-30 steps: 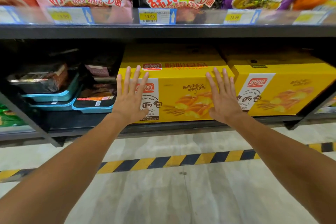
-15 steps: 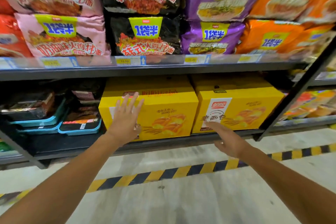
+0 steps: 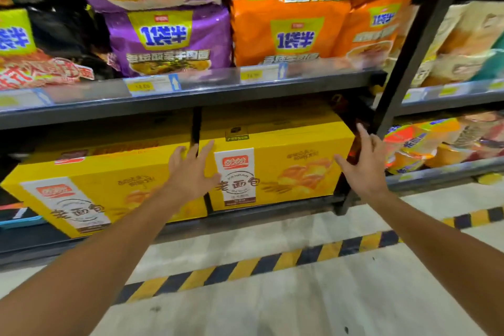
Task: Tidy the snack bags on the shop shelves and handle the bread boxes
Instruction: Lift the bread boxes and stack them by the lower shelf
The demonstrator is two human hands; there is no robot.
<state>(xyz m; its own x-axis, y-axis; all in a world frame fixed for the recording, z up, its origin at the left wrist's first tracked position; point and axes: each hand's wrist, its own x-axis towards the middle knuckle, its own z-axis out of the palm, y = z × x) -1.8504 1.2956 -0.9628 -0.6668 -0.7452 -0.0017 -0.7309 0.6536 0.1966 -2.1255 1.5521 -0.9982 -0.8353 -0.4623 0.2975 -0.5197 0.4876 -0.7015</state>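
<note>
Nearest is pale floor (image 3: 313, 303), crossed by a yellow-and-black hazard stripe (image 3: 245, 267) that runs from seven o'clock up toward three o'clock, just in front of the shelving. Two bare forearms reach over it.

The left hand (image 3: 191, 172) is spread flat, fingers straight, over the seam where the two yellow bread boxes meet, its fingertips at the dark gap between them; it holds nothing. The right hand (image 3: 364, 166) is also open, fingers loosely spread, at the right end of the right bread box (image 3: 286, 169), thumb over the box front; whether the fingers touch the carton's side I cannot tell. It grips nothing.

Both boxes sit on the bottom shelf (image 3: 272, 207) at the middle of the view. The left bread box (image 3: 109, 191) stands at nine o'clock and juts further forward than the other. At its far left a blue tray (image 3: 19, 221) edge shows.

Right behind the right hand a black upright post (image 3: 420, 35) slants up toward one o'clock, crowding that end of the box. Past it, at three o'clock, lie orange and yellow snack packs (image 3: 420, 144).

Above the boxes a grey shelf edge (image 3: 191, 98) carries blurred price tags (image 3: 152, 86). On it, at twelve o'clock, stand purple snack bags (image 3: 169, 38) and orange snack bags (image 3: 289, 30), with a black and red bag (image 3: 41, 63) at ten o'clock.
</note>
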